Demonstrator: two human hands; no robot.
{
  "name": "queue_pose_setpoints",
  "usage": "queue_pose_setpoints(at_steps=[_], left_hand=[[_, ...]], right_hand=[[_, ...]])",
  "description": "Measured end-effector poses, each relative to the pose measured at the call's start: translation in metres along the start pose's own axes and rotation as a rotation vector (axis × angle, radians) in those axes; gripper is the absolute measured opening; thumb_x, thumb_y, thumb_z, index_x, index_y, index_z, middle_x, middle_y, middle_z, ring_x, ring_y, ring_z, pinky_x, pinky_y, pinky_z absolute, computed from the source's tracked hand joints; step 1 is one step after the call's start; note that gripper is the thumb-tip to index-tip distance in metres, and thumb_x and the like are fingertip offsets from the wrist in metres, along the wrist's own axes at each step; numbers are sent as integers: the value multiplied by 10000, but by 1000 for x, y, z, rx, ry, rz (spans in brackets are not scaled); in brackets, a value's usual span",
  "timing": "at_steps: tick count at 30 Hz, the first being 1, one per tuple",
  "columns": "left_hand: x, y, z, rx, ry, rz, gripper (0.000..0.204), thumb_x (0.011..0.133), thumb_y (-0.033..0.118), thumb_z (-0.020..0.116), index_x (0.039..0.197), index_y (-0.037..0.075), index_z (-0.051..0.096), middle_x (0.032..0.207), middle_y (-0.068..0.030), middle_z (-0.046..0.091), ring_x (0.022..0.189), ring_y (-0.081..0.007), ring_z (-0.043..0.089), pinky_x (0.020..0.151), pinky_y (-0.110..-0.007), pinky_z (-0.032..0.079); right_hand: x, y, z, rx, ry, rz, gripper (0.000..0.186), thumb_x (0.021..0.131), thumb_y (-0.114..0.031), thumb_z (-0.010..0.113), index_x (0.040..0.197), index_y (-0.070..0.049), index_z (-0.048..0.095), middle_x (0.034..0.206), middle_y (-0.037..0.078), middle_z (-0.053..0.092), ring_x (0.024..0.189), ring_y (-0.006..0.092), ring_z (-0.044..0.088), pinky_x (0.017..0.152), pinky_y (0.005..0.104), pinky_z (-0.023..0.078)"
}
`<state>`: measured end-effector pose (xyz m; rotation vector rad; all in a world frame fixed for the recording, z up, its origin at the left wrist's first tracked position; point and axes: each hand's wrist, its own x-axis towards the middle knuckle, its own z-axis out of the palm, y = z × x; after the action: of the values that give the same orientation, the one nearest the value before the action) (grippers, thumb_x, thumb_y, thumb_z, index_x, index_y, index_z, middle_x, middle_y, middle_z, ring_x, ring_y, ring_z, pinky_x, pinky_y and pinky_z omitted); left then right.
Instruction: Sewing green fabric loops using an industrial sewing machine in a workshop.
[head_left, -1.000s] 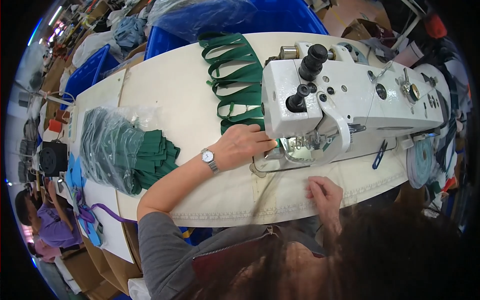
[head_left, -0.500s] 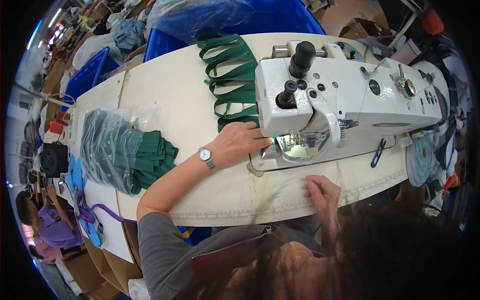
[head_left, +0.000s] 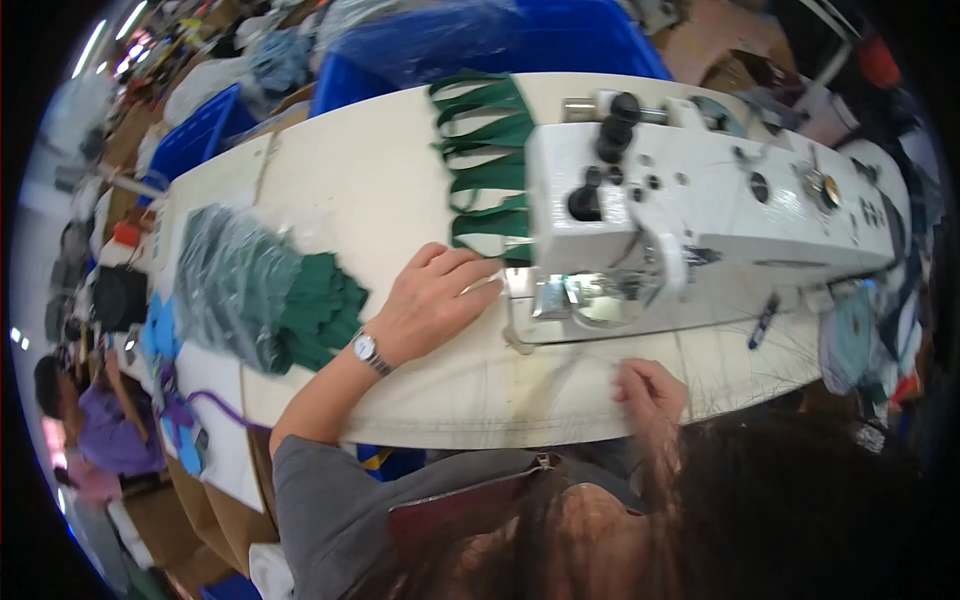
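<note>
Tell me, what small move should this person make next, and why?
Perhaps reach the left hand toward the bundled green fabric strips: no loose strip shows in its grasp beside the sewing machine, and their ends stick out of the clear plastic bag toward it.

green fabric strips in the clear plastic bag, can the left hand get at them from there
Probably yes: the green fabric strips stick out of the clear plastic bag toward the left hand, with only tabletop showing between.
</note>
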<state>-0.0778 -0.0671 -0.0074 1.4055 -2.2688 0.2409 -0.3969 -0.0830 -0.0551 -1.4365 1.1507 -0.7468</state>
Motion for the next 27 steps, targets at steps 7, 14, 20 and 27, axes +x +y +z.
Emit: queue_pose_setpoints(at_steps=[7,14,20,27], left_hand=[[-112,-52,-84,355,-243,-675,198,745,112,717,941,115,687,1022,7,652,936,-191,579,835,-340,399],[-137,-58,-95,247,-220,-664,228,759,115,716,986,129,699,1037,11,658,938,-187,581,835,-320,393],[-130,-69,-82,63,136,-535,156,761,54,709,912,89,692,1013,-30,680,948,-227,603,837,-330,454],[-26,-10,5,-138,226,108,170,704,43,657,869,12,632,981,-111,673,904,-250,642,777,-330,524]], right_hand=[[-1,21,-3,101,57,108,131,902,-20,587,995,29,665,774,57,623,604,89,550,561,207,468],[9,23,2,8,92,54,133,909,-26,581,1000,32,660,760,51,620,595,80,537,549,203,453],[-2,6,5,-105,129,40,140,910,-45,589,1000,33,663,753,47,626,591,75,540,542,204,455],[8,2,16,-64,125,-17,140,898,-54,606,996,20,674,769,51,658,625,76,583,559,212,494]])
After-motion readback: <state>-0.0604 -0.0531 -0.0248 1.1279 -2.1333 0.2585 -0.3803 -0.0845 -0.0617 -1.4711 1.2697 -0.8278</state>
